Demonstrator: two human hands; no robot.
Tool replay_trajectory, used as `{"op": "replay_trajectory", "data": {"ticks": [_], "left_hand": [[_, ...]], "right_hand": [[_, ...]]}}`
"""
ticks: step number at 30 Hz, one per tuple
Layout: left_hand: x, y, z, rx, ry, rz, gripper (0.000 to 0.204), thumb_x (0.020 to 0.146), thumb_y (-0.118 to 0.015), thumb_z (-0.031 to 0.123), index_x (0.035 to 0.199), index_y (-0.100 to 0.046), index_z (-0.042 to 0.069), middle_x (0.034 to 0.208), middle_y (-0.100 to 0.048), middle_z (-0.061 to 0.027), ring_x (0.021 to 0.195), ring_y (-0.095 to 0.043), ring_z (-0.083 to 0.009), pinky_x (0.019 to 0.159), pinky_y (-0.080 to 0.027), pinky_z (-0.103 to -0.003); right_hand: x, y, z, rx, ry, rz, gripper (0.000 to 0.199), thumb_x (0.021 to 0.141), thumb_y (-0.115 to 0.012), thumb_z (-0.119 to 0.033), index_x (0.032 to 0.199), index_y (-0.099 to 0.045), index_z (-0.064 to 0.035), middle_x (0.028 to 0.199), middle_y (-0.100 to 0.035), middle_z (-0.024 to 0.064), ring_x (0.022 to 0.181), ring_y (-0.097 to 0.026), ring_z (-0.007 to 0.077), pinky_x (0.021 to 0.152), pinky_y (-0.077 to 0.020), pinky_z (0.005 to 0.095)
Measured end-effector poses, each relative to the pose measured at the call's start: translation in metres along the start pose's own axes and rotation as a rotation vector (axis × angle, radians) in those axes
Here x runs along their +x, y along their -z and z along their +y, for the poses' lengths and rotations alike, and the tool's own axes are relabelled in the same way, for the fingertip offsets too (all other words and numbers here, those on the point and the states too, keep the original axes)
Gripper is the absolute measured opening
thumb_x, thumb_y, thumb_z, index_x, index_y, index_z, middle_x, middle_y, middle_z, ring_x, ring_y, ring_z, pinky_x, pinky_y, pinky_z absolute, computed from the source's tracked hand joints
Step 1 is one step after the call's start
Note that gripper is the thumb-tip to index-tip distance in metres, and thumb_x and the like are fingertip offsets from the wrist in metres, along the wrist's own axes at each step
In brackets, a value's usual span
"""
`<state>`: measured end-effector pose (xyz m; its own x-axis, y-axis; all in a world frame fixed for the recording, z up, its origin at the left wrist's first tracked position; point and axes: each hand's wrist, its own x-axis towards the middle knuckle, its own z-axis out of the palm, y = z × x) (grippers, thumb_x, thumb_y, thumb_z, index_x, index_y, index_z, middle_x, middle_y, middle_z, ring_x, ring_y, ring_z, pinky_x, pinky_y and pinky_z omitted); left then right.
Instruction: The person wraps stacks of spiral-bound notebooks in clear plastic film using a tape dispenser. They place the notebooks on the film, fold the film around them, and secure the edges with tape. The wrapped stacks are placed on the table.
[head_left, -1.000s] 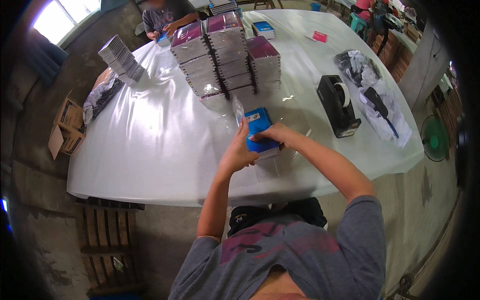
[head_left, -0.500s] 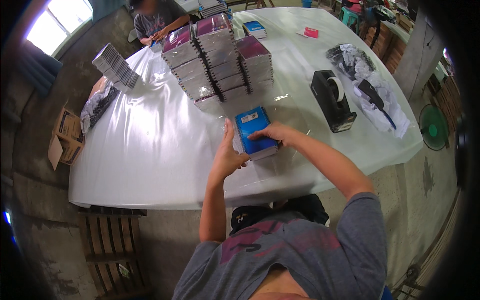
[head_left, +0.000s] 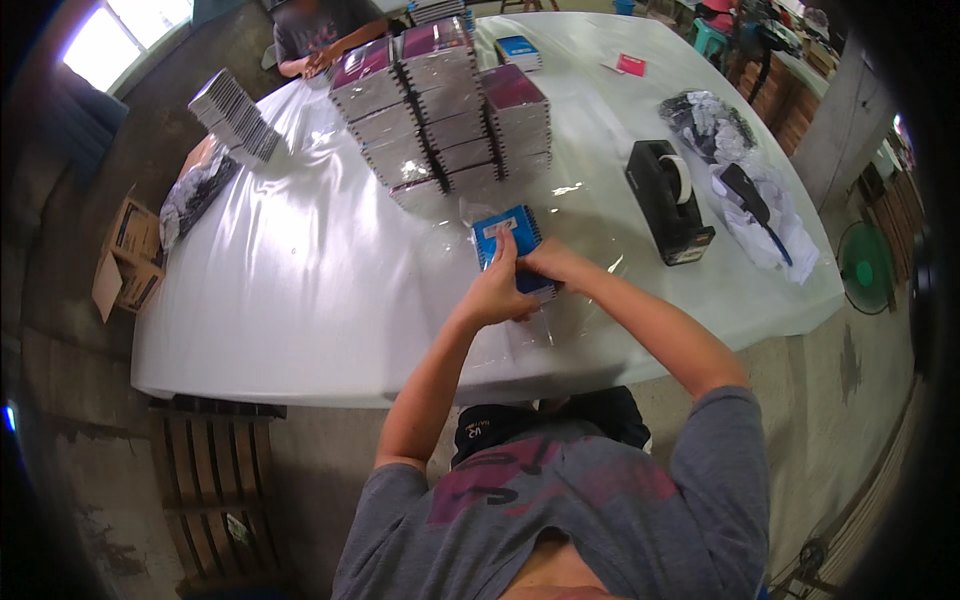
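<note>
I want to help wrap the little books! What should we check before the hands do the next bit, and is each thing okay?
1. Both hands on the blue notebook: ok, left hand and right hand grip it.
2. Clear plastic wrap around the notebook: cannot tell, it is too see-through.
3. Tape dispenser nearby: ok, it stands to the right on the white table.
4. Stacks of wrapped notebooks standing steady: ok, upright behind the hands.
5. Another person's hands out of the way: ok, at the far edge.
</note>
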<state>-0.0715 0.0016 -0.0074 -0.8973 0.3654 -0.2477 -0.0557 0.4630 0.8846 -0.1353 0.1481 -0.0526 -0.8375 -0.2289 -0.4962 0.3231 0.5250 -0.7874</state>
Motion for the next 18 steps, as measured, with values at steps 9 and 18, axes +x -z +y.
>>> {"op": "replay_trajectory", "data": {"ticks": [9,18], "left_hand": [[-0.001,-0.002,0.0,-0.302,0.015,-0.085,0.145,0.063,-0.085,0.024,0.124,0.047,0.024,0.09,-0.063,-0.0165,0.064,-0.065,-0.0206,0.06,-0.056,-0.034],[-0.001,0.011,-0.016,-0.549,0.016,-0.152,0.132,0.064,-0.083,0.025,0.136,0.027,0.021,0.133,-0.038,-0.0222,0.074,-0.065,-0.0213,0.062,-0.055,-0.032]], "right_hand": [[-0.028,0.007,-0.017,-0.295,0.149,-0.07,0.092,0.08,-0.06,-0.043,0.137,-0.013,0.0114,0.126,-0.044,0.0314,0.111,-0.053,0.0378,0.091,-0.0439,0.0408],[0.002,-0.036,0.036,-0.212,0.399,0.305,0.08,0.091,-0.047,-0.041,0.143,-0.003,-0.0012,0.136,-0.028,0.0346,0.118,-0.041,0.0494,0.099,-0.0363,0.0483]]}}
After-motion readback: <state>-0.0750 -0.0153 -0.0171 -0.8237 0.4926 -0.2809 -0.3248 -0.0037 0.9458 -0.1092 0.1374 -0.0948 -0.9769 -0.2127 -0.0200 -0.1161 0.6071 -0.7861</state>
